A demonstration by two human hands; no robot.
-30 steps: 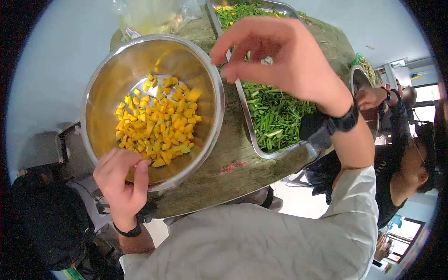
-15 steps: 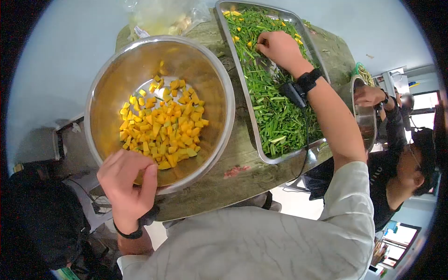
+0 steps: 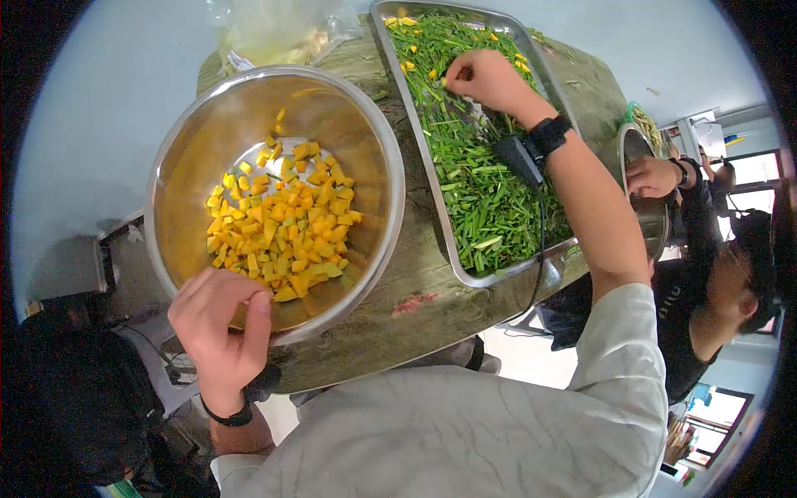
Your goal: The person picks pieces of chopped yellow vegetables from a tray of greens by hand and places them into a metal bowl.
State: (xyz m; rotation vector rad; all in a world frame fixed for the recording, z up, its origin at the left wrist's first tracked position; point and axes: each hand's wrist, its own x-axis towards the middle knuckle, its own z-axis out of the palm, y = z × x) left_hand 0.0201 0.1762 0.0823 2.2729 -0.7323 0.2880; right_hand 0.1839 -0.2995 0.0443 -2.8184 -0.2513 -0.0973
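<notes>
A left hand [image 3: 217, 332] grips the near rim of one steel bowl [image 3: 187, 133] of yellow cubes as the right hand [image 3: 486, 79] pinches a yellow piece [image 3: 443, 81] from one tray [image 3: 415, 124] of greens, a small bit likely to slip mid-carry.

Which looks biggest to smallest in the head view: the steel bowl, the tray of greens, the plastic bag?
1. Steel bowl and tray of greens: alike, and the bowl may sit nearer the camera, so I won't rank them.
2. Plastic bag, smallest, though cut off by the edge.
</notes>
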